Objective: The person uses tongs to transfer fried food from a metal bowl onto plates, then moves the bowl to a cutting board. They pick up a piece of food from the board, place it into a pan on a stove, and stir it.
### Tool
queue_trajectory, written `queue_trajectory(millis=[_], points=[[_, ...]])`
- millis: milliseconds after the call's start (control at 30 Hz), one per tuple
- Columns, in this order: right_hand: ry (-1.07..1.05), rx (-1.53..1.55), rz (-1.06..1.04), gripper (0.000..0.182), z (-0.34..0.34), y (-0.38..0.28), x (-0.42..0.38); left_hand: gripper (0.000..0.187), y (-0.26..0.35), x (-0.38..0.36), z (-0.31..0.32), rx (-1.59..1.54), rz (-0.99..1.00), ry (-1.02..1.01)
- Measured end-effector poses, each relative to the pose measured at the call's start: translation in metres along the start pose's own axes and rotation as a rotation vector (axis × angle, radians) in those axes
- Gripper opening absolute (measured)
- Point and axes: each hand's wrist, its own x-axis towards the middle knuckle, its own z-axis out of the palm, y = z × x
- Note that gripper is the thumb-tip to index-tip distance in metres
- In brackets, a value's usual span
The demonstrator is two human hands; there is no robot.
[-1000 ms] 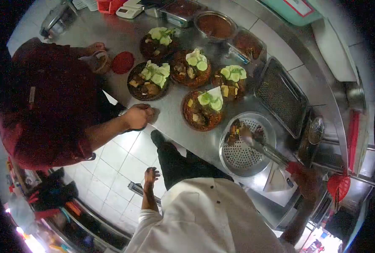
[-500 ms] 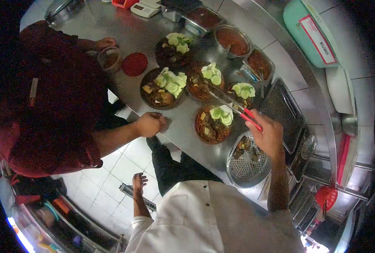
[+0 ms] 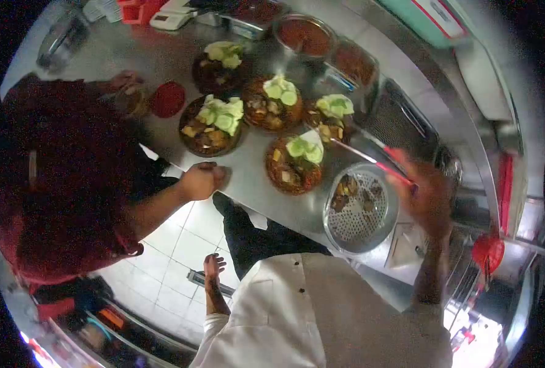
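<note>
My right hand [image 3: 430, 193], slightly blurred, is closed round the red handles of metal tongs [image 3: 367, 158]. The arms of the tongs are spread, with one tip near the small plate of food [image 3: 329, 130] at the right of the group; I see nothing held between them. Just below the tongs sits a perforated metal strainer [image 3: 353, 228] with some brown pieces in it. Nearest to it is a plate of food [image 3: 288, 178] topped with cucumber slices and pale leaves. My left hand [image 3: 213, 268] hangs low over the floor, holding nothing, its fingers loosely apart.
A co-worker in a dark red shirt [image 3: 70, 184] stands at the left, one fist [image 3: 204, 181] at the steel table's edge. More garnished plates [image 3: 208, 144] and a red dish [image 3: 168, 99] are on the table. Metal containers of red-brown food [image 3: 303, 38] line the far side.
My right hand and the tongs have moved right, away from the middle plate, and the tongs have spread wider. The view has shifted somewhat. My left hand still hangs low.
</note>
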Motion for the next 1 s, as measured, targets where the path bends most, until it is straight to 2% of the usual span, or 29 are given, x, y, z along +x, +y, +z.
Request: queue_trajectory(millis=[100, 133, 300, 333, 400, 567, 700, 800, 1000], points=[[-0.177, 0.103, 0.412, 0.041, -0.033, 0.027, -0.033, 0.035, 0.004, 0.006, 0.003, 0.058, 0.018, -0.014], [-0.318, 0.091, 0.627, 0.043, -0.05, 0.024, -0.035, 0.036, 0.009, 0.006, 0.005, 0.066, 0.02, -0.02], [-0.145, 0.04, 0.523, 0.035, -0.055, 0.104, -0.133, 0.039, 0.035, -0.011, 0.031, 0.165, 0.036, -0.027], [-0.236, 0.043, 0.633, 0.035, -0.06, 0.105, -0.148, 0.041, 0.037, -0.01, 0.035, 0.209, 0.035, -0.038], [-0.334, 0.062, 0.697, 0.038, -0.059, 0.102, -0.161, 0.042, 0.043, -0.019, 0.046, 0.228, 0.072, -0.057], [-0.352, -0.007, 0.49, 0.052, -0.026, 0.113, -0.199, 0.047, 0.043, -0.025, 0.061, 0.269, 0.125, -0.121], [-0.346, 0.011, 0.471, 0.051, -0.018, 0.116, -0.211, 0.049, 0.033, -0.027, 0.064, 0.281, 0.188, -0.155], [-0.243, 0.001, 0.463, 0.045, -0.029, 0.117, -0.219, 0.047, 0.021, -0.023, 0.064, 0.258, 0.144, -0.119], [-0.428, 0.029, 0.509, 0.044, -0.022, 0.104, -0.208, 0.041, 0.01, -0.03, 0.067, 0.198, 0.038, -0.124]])
